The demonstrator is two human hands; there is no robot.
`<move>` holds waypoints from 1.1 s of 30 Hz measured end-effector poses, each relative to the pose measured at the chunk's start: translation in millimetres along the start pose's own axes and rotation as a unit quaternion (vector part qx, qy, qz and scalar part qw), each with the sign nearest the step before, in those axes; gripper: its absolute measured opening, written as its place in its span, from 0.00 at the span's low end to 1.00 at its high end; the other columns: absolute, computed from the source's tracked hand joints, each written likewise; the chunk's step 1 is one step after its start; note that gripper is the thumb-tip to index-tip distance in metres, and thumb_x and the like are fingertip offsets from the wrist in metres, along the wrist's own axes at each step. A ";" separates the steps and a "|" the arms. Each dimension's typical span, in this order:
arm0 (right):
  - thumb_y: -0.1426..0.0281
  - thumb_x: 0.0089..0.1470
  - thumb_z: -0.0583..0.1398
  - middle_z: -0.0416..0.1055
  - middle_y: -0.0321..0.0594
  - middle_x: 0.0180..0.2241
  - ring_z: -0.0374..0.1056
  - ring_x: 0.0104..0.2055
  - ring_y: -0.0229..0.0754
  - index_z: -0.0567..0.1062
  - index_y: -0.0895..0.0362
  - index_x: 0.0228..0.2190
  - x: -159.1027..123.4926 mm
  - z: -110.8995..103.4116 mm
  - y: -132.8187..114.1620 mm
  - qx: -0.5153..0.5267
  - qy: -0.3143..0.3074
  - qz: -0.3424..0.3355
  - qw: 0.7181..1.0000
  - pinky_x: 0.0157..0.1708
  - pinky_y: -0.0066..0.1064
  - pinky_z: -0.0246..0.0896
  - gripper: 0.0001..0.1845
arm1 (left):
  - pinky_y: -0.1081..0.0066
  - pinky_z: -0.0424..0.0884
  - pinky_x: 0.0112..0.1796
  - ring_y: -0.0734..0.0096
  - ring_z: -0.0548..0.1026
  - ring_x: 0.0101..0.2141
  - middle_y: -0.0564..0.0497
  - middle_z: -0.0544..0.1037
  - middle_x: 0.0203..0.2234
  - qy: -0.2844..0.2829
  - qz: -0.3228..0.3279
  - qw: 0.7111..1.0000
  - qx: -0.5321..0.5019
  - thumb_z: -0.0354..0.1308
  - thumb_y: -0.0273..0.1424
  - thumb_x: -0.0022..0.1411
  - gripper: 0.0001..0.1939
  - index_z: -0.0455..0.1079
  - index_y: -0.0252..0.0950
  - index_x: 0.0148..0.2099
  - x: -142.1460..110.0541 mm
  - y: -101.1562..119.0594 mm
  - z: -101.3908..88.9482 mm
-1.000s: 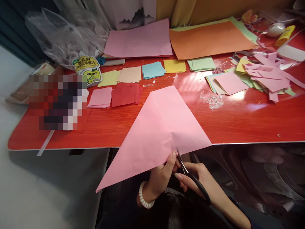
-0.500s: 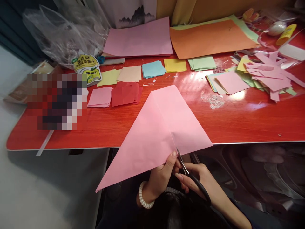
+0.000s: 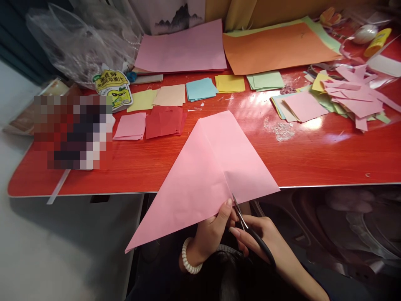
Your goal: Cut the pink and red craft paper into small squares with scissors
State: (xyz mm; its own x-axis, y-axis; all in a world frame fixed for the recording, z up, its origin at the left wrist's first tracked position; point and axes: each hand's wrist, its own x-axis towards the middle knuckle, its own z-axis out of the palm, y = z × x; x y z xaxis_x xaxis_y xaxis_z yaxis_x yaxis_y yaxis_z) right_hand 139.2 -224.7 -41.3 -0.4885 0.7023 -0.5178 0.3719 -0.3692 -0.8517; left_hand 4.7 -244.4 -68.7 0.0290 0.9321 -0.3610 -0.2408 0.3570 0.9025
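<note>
Red table (image 3: 332, 161) behind pink sheet (image 3: 197, 179), red paper stack (image 3: 163, 122) left of sheet. Head view: sheet overhangs table's near edge. Left hand (image 3: 214, 228) pinches sheet's near edge; right hand (image 3: 265, 230) holds scissors (image 3: 253, 235), tips at sheet's crease. Step seems cutting; next move calls for steady sheet, blades following crease, thumb clear.

A head-worn camera is looking forward and down from the person's own side, catching the left hand (image 3: 213, 229) and right hand (image 3: 267, 230) close below, while the red table (image 3: 316, 165) is stretching beyond.
</note>
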 end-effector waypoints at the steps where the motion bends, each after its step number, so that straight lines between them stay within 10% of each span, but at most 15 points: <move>1: 0.62 0.50 0.61 0.61 0.32 0.14 0.55 0.18 0.33 0.67 0.58 0.18 0.0 0.0 0.3 0.001 0.001 0.001 1.000 0.20 0.25 0.49 0.17 | 0.75 0.64 0.32 0.77 0.65 0.24 0.54 0.66 0.19 0.000 -0.001 1.000 0.001 0.45 0.41 0.66 0.23 0.63 0.34 0.23 0.0 -0.1 0.0; 33: 0.62 0.50 0.62 0.62 0.31 0.12 0.58 0.15 0.34 0.66 0.57 0.18 0.3 3.9 2.4 0.015 0.012 0.019 1.000 0.19 0.25 0.53 0.16 | 0.73 0.65 0.33 0.75 0.67 0.25 0.53 0.67 0.19 -0.001 -0.014 1.000 -0.011 0.46 0.42 0.65 0.22 0.64 0.35 0.23 0.2 5.0 -0.2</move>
State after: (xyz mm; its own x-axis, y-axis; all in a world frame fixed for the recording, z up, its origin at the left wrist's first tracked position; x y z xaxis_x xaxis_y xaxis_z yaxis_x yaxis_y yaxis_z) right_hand 136.8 -227.7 -43.8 -0.4551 0.7019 -0.5479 0.3655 -0.4138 -0.8338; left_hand 3.4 -242.5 -64.3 0.0386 0.9221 -0.3850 -0.2613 0.3812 0.8868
